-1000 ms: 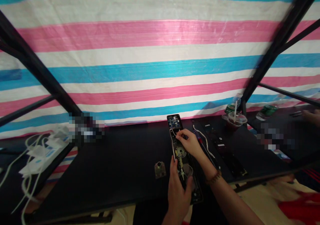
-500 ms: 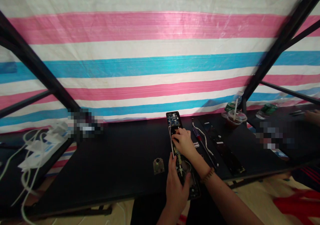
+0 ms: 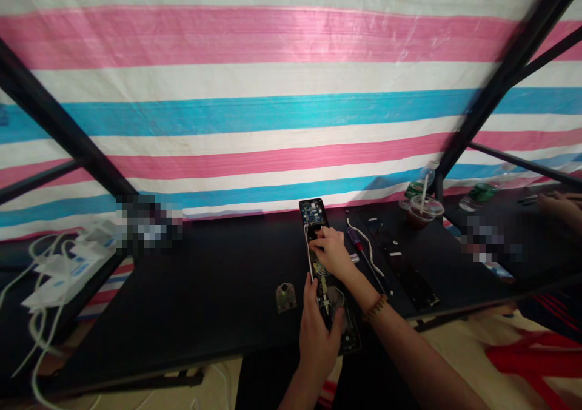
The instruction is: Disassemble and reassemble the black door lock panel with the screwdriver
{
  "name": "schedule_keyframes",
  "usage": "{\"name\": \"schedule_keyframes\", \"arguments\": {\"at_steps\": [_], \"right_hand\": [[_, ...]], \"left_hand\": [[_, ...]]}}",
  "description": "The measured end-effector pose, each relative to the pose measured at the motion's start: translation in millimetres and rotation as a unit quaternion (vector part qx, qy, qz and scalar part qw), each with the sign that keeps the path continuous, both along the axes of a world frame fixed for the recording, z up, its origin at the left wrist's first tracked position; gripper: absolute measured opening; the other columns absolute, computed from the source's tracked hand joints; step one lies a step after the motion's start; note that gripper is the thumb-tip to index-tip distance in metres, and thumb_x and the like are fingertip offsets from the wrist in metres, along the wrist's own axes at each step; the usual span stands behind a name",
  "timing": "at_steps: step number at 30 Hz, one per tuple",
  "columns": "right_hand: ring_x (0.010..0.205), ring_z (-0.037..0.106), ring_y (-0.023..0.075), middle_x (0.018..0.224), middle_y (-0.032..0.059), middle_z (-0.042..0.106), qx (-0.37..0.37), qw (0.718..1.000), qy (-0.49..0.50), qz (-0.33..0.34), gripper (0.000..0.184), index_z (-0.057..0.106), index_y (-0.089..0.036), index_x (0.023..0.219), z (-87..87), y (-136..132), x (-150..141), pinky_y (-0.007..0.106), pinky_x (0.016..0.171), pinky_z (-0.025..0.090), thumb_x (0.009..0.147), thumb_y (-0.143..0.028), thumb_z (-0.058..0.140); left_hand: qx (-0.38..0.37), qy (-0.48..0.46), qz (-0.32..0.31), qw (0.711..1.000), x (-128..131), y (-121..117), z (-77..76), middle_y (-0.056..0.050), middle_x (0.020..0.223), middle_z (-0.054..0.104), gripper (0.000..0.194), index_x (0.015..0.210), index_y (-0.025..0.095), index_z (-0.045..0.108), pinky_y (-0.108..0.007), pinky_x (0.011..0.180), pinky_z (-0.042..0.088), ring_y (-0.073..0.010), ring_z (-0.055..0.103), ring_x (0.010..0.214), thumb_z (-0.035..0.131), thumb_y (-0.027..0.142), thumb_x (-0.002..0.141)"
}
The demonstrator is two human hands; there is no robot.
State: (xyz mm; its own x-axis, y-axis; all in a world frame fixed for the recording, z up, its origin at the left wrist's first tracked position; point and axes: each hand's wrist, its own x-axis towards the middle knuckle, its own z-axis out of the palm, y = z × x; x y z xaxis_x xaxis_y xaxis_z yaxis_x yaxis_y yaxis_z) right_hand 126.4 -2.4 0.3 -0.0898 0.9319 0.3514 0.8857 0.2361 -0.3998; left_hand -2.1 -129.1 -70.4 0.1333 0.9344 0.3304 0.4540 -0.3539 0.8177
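Observation:
A long black opened electronic device [image 3: 348, 325] lies lengthwise on the table, its inner parts exposed. At its far end shows a blue circuit board [image 3: 312, 213]. A thin white cable [image 3: 307, 249] runs along its left side. My left hand [image 3: 318, 331] grips the near half, fingers along the left side and thumb on the right. Over the middle, my right hand [image 3: 331, 249] bends down with thumb and fingertips pinched together; what is between them is too small to make out. Right of the device lie a purple-handled screwdriver [image 3: 353, 236] and a white cable [image 3: 369, 246].
A small translucent plate with a hole [image 3: 286, 299] lies left of the device. To the right are a long dark panel [image 3: 411, 276], a lidded drink cup [image 3: 424, 210] and a bottle [image 3: 416, 188]. White power strips [image 3: 68, 276] stand far left. Another person's hand [image 3: 557, 207] appears far right.
The whole view has shifted slightly. Both hands stay at nearly the same places on the device, the right fingertips still pinched over its middle.

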Motion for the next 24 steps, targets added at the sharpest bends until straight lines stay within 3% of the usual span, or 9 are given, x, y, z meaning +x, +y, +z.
{"name": "schedule_keyframes", "arguments": {"at_steps": [24], "right_hand": [[0.092, 0.053, 0.0203, 0.087, 0.0028, 0.06, 0.054, 0.997, 0.046, 0.03, 0.012, 0.079, -0.025, 0.083, -12.4, -0.9, 6.1, 0.035, 0.08, 0.029, 0.088, -0.017, 0.072]], "left_hand": [[0.024, 0.001, -0.005, 1.0, -0.5, 1.3, -4.4, -0.019, 0.163, 0.03, 0.065, 0.155, 0.024, 0.021, -0.057, 0.117, 0.039, -0.0319, 0.033, 0.151, 0.053, 0.031, 0.099]]}}
